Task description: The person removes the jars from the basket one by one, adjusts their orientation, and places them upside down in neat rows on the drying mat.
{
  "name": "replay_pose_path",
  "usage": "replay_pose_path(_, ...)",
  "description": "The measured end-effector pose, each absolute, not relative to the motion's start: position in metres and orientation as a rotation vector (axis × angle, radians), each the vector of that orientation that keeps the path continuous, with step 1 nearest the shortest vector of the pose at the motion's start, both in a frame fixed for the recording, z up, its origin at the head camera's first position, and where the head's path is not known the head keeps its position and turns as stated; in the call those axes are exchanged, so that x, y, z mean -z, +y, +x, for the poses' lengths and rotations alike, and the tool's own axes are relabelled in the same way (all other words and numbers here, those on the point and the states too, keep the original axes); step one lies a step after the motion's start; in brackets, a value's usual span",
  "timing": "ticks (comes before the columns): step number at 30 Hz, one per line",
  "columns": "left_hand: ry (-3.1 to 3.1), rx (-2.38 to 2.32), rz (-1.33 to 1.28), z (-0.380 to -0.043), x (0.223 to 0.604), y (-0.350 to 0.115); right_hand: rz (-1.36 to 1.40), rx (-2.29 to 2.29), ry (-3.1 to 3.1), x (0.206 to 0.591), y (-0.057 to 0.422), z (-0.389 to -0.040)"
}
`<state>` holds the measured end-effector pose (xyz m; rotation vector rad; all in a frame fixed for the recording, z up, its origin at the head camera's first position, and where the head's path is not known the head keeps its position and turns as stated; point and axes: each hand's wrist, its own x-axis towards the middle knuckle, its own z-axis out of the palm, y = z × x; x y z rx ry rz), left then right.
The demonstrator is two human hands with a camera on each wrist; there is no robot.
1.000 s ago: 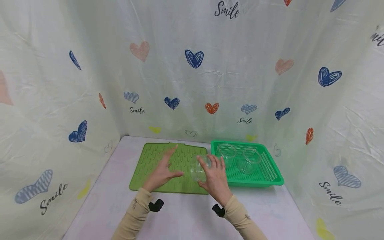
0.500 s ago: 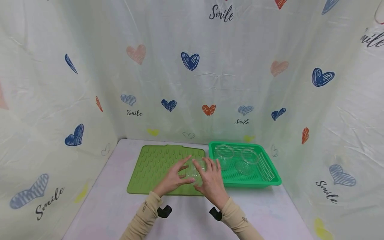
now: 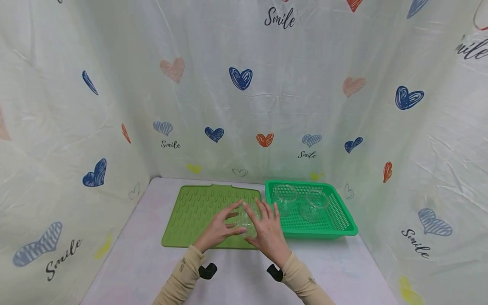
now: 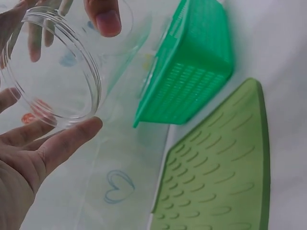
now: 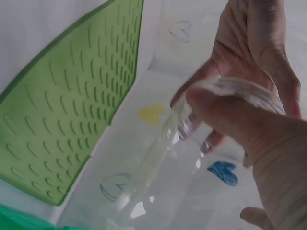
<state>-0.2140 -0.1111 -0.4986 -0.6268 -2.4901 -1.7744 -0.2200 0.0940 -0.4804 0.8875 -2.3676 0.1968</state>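
Between left fingers (image 4: 72,141) and right fingers (image 5: 216,108); a clear container (image 3: 245,221).

On my feed the jar (image 4: 72,72) looks clear, smooth and glossy; glass or plastic, I can't tell. I see the basket (image 3: 316,232) as perforated, faintly shiny plastic, the mat (image 3: 202,216) as matt and ridged, the curtain (image 3: 297,110) creased with a slight sheen, the sleeves (image 3: 301,277) matt cloth.
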Motion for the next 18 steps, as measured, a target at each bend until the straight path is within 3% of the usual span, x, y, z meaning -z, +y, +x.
replay_pose_path(6, -2.412, 1.875, -0.580, -0.216, 0.497, -0.123, 0.920, -0.491, -2.493, 0.462, 0.107, -0.222)
replay_pose_path(18, -2.438, 1.868, -0.534, -0.203, 0.475, -0.137, 0.706, -1.936, -2.611, 0.458, 0.125, -0.236)
